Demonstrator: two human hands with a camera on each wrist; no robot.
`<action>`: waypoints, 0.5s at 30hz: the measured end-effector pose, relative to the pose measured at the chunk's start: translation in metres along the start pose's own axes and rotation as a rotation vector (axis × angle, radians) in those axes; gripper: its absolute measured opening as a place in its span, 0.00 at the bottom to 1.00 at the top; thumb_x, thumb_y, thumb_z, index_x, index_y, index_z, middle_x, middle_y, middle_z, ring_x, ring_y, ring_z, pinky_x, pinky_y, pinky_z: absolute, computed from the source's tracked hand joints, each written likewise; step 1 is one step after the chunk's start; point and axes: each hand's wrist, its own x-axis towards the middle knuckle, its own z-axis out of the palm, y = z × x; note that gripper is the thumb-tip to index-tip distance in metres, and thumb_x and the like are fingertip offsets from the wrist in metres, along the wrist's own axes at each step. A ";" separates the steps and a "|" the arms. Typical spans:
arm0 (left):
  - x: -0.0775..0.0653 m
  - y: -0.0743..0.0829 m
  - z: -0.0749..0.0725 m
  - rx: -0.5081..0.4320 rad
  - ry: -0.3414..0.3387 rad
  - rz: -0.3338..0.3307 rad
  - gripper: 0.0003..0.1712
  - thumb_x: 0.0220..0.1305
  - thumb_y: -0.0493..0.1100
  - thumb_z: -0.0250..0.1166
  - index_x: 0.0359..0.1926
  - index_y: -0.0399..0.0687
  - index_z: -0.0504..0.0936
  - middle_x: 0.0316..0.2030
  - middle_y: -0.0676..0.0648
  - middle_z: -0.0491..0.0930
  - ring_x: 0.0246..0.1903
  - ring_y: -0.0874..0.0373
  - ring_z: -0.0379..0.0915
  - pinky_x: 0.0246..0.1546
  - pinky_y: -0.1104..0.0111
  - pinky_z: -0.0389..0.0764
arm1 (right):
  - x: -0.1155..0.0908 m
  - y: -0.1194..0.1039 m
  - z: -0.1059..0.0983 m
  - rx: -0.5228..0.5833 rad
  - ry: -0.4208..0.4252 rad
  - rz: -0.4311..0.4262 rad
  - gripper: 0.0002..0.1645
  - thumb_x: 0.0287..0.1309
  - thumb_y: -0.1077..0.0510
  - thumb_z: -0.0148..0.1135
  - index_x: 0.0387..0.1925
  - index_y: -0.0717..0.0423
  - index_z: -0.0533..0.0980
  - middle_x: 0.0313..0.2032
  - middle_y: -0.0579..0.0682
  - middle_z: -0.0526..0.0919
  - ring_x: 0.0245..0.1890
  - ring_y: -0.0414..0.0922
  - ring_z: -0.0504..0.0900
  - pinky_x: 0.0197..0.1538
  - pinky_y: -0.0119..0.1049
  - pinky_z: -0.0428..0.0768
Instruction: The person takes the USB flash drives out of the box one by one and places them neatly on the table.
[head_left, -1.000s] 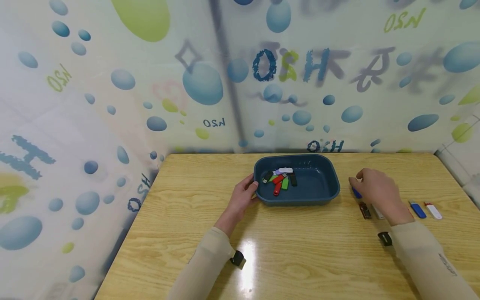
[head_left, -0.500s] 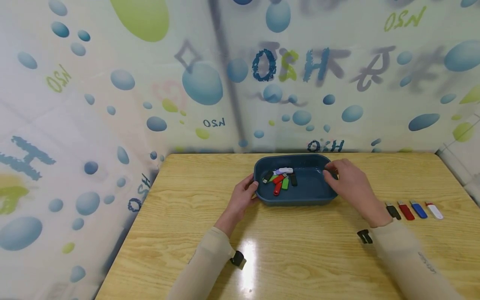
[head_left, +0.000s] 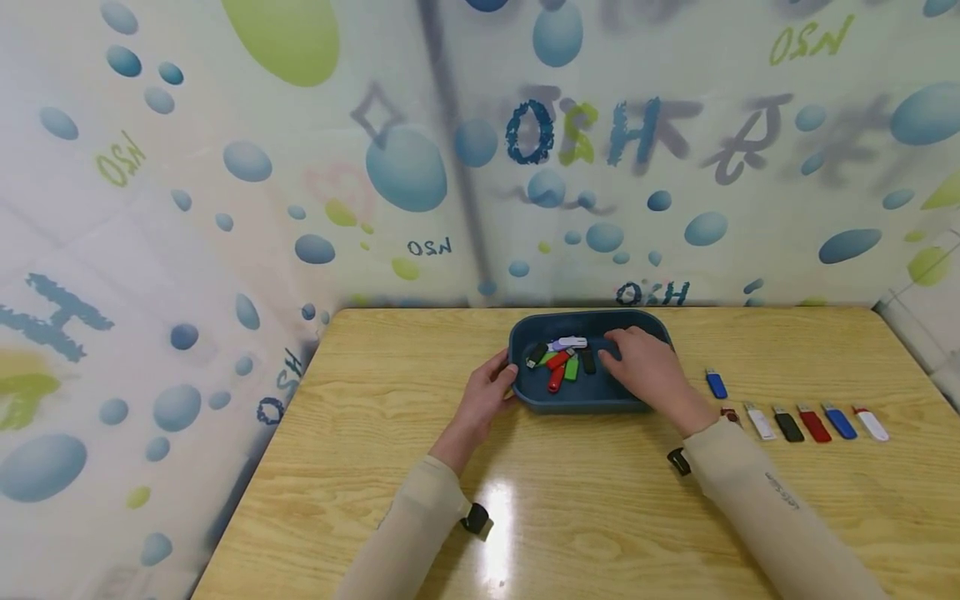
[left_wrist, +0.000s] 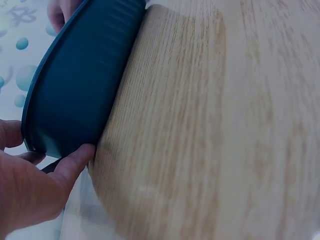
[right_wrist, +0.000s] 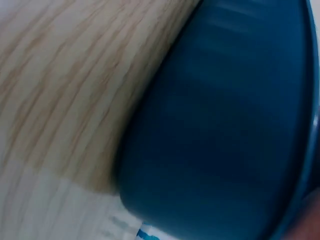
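Left hand (head_left: 483, 393) half-closed round bin (head_left: 581, 407)

Wood-grain table (head_left: 345, 425), glare streak (head_left: 497, 537) on top; pale backdrop (head_left: 480, 75) behind, blue-green drops (head_left: 406, 170), mirrored lettering (head_left: 633, 133).

Looks like a screened-off work booth; wider room type can't be told. Wood-grain table (head_left: 375, 400), printed sheet (head_left: 468, 221) directly behind it and along its left side, blue and green droplets (head_left: 407, 169) plus mirrored H2O lettering (head_left: 634, 133) on the sheet.
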 end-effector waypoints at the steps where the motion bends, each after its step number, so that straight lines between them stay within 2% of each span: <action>1: 0.000 0.000 0.000 0.000 -0.001 -0.001 0.27 0.75 0.41 0.50 0.72 0.43 0.63 0.65 0.40 0.67 0.61 0.48 0.67 0.53 0.53 0.75 | 0.002 -0.001 0.002 -0.003 -0.014 0.008 0.26 0.64 0.50 0.59 0.55 0.65 0.77 0.48 0.64 0.79 0.45 0.56 0.78 0.46 0.53 0.79; 8: -0.001 0.000 0.000 -0.005 -0.008 0.005 0.28 0.75 0.42 0.50 0.72 0.43 0.63 0.66 0.39 0.66 0.62 0.47 0.66 0.54 0.52 0.74 | 0.013 -0.007 0.009 0.008 -0.092 0.059 0.26 0.63 0.50 0.59 0.56 0.64 0.77 0.49 0.63 0.78 0.45 0.56 0.77 0.45 0.54 0.79; 15: -0.001 0.000 0.000 -0.001 -0.003 0.003 0.27 0.75 0.41 0.50 0.72 0.43 0.63 0.65 0.40 0.66 0.61 0.48 0.67 0.53 0.53 0.74 | 0.019 -0.009 0.018 -0.030 -0.138 0.072 0.27 0.63 0.49 0.59 0.56 0.66 0.76 0.49 0.65 0.78 0.46 0.58 0.77 0.47 0.55 0.78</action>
